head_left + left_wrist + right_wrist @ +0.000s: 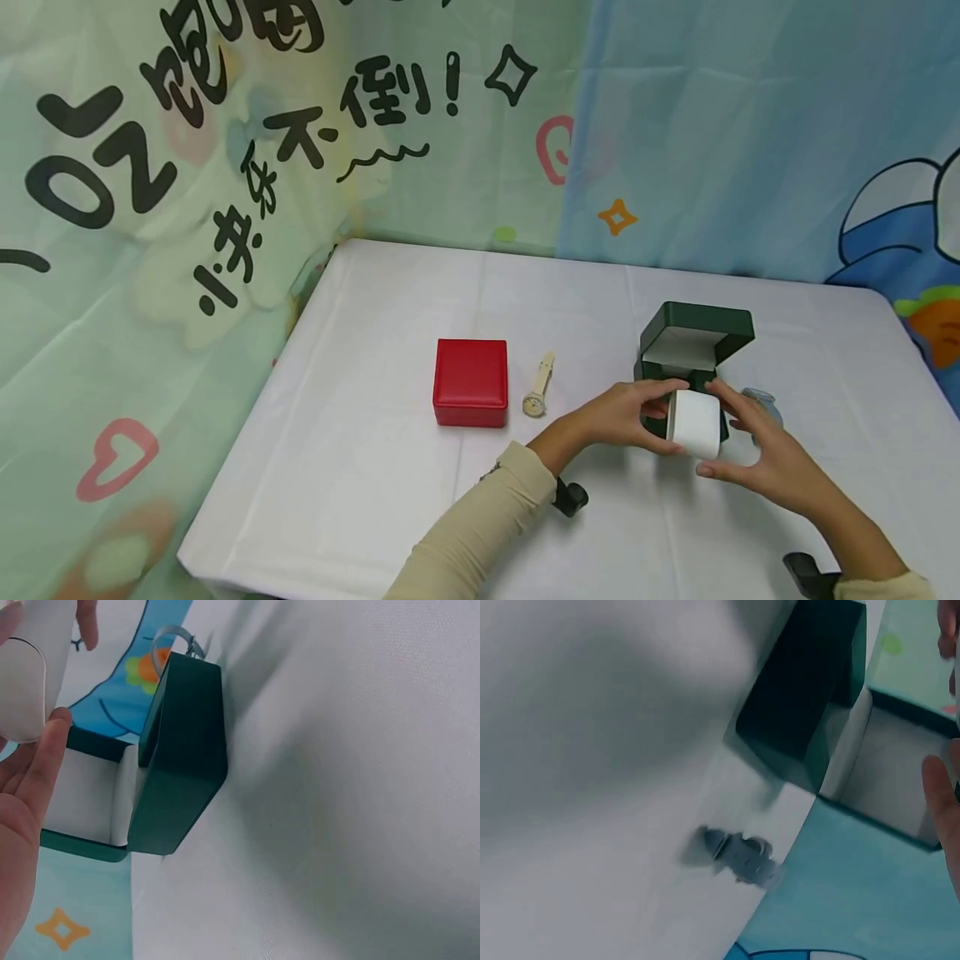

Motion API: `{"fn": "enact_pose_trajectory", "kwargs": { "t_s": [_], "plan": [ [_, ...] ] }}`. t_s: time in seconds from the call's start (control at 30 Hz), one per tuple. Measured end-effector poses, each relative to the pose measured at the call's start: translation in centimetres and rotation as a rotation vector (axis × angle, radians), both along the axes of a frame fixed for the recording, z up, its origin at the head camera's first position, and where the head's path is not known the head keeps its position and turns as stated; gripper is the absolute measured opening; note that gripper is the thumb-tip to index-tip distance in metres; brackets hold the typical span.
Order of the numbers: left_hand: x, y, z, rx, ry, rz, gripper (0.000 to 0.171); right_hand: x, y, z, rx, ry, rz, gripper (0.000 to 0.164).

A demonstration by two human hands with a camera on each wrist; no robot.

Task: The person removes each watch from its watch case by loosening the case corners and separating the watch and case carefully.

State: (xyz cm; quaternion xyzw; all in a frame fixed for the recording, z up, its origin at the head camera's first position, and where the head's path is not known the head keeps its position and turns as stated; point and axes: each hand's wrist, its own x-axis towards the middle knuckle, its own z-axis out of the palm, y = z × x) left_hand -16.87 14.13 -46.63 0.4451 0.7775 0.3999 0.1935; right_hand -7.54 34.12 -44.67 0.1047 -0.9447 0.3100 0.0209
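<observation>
Above the front of an open dark green watch box point(695, 321), my left hand point(618, 417) pinches a white rounded watch cushion point(694, 423) between thumb and fingers. On the cushion's other side, my right hand point(765, 450) has its fingers spread by the top edge and its thumb just below. The left wrist view shows the cushion's point(22, 690) oval end face against the left fingers. A grey-blue watch point(763, 403) sits on the table right of the box, partly behind the right hand; the right wrist view shows this watch point(744, 856) apart from the box.
A closed red box point(470, 383) stands left of a cream-strapped watch point(538, 387) on the white-covered table point(375, 467). Printed cloth point(712, 125) hangs behind the table. Black wrist mounts point(570, 497) show under the forearms.
</observation>
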Motion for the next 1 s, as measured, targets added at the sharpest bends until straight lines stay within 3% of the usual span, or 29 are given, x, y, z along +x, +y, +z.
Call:
{"fn": "enact_pose_trajectory", "kwargs": {
  "t_s": [0.27, 0.6, 0.77, 1.0],
  "plan": [
    [-0.4, 0.7, -0.5, 0.003, 0.002, 0.021, 0.08, -0.8, 0.0, 0.1, 0.054, 0.023, -0.013, 0.09],
    [-1.2, 1.7, -1.6, -0.033, -0.007, 0.046, 0.08, -2.3, 0.8, -1.1, 0.02, 0.088, 0.046, 0.085],
    [-1.9, 2.2, -2.1, -0.099, 0.087, 0.059, 0.081, -3.2, 1.4, -1.5, 0.051, 0.038, 0.045, 0.084],
    [-2.8, 2.9, -2.7, -0.17, 0.24, 0.078, 0.081, -4.6, 2.2, -2.4, -0.019, 0.044, 0.098, 0.081]
  ]
}}
